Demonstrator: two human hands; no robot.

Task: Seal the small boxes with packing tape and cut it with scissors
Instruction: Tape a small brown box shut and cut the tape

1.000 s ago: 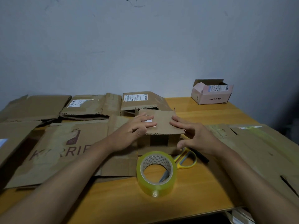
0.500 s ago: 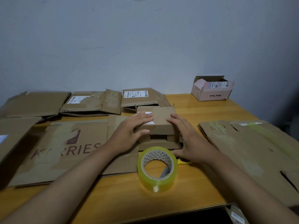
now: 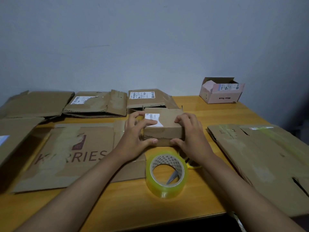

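A small brown cardboard box [image 3: 168, 127] with a white barcode label sits at the table's middle, its lid down. My left hand [image 3: 135, 138] grips its left side, fingers curled over the top and thumb on the front face. My right hand [image 3: 190, 136] grips its right side the same way. A roll of clear yellowish packing tape [image 3: 167, 173] stands on edge just in front of the box. Yellow-handled scissors [image 3: 192, 164] lie behind the roll, mostly hidden by it and my right wrist; a blade tip shows through the roll's core.
Flattened cardboard sheets cover the table's left [image 3: 70, 153] and right [image 3: 260, 158]. Several flattened labelled boxes [image 3: 97, 104] lie along the back. An open pink box [image 3: 220, 91] stands at the back right. The wooden table's front edge [image 3: 150, 221] is near me.
The box's lid, raised a second ago, has been pushed down flat. Both hands moved from the lid's top to clasping the box's sides, and the view came closer.
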